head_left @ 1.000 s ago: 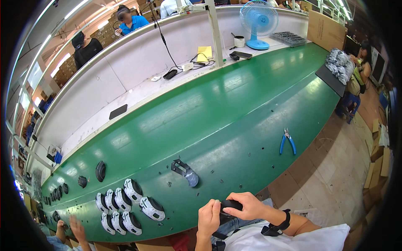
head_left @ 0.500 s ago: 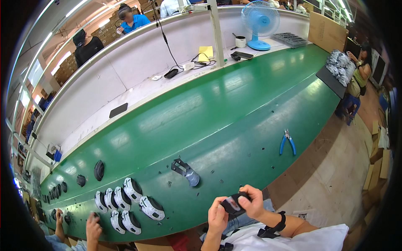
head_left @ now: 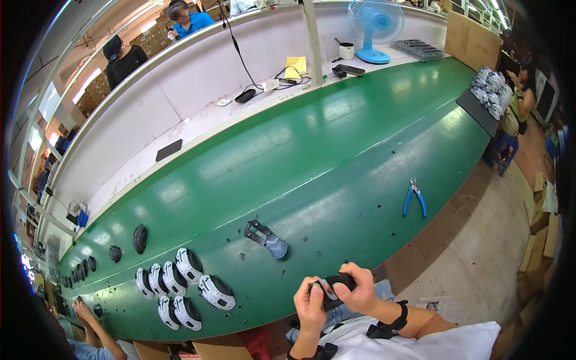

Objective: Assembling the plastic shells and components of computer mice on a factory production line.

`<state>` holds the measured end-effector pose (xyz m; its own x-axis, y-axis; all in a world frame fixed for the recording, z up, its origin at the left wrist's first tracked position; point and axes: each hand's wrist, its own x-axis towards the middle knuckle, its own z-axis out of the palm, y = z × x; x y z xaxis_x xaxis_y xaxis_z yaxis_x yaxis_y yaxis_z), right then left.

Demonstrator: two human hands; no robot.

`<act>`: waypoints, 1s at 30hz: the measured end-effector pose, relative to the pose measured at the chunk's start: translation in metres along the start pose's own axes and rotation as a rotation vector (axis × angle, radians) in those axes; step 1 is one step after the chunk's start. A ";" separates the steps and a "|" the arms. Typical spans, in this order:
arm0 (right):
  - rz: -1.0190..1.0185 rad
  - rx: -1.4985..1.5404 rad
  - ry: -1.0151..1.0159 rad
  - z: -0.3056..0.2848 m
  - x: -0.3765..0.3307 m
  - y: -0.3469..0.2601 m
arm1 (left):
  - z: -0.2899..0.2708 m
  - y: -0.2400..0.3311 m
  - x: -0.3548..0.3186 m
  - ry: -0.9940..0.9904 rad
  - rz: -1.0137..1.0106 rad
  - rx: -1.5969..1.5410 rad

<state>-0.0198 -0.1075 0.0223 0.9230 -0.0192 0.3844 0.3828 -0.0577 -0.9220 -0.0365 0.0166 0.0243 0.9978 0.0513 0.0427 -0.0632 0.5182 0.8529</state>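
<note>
Black part now clamped betw. both hands just off the green belt's near edge, left hand and right hand curled tight round it vs. looser grip 0.5 s ago, so pressing/fitting looks underway.

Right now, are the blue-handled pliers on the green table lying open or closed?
Open. The blue-handled pliers lie flat on the green table, their two handles spread apart in a V.
</note>
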 end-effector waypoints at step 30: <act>0.333 0.108 -0.575 0.058 0.187 0.032 | -0.088 0.046 0.044 0.353 0.212 0.940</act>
<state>0.1669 -0.0551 0.0623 0.8552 0.5180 0.0205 0.0483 -0.0401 -0.9980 0.0030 0.1179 0.0191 0.8950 0.3914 0.2140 -0.0434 -0.4011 0.9150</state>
